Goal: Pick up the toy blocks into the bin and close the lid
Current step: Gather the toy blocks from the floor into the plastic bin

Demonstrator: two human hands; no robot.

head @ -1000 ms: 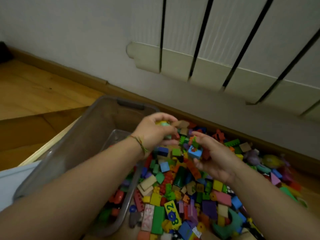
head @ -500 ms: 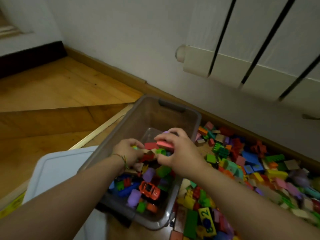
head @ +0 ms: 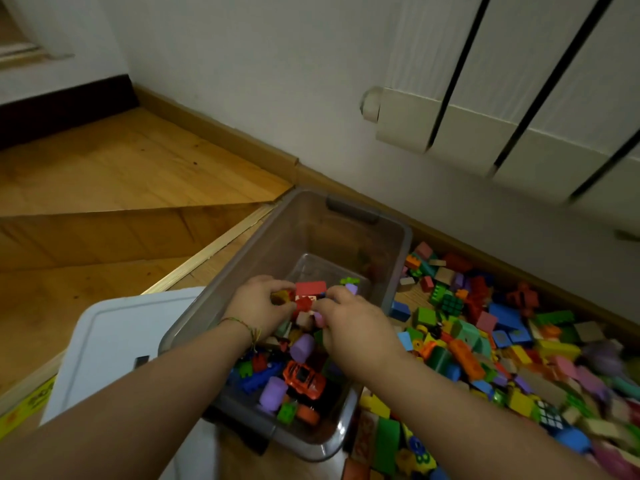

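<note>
Plastic blocks (head: 310, 289): left hand (head: 259, 306), right hand (head: 353, 327); one bin (head: 391, 237).

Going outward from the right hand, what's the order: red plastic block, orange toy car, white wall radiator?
1. Red plastic block: at the fingertips of the right hand.
2. Orange toy car: below, inside the grey plastic bin.
3. White wall radiator: far, upper right.

A room in a home, probably a child's play corner: wooden floorboards (head: 104, 174), a skirting board (head: 214, 129), a white wall radiator (head: 519, 98), toy blocks (head: 502, 341) strewn about.
</note>
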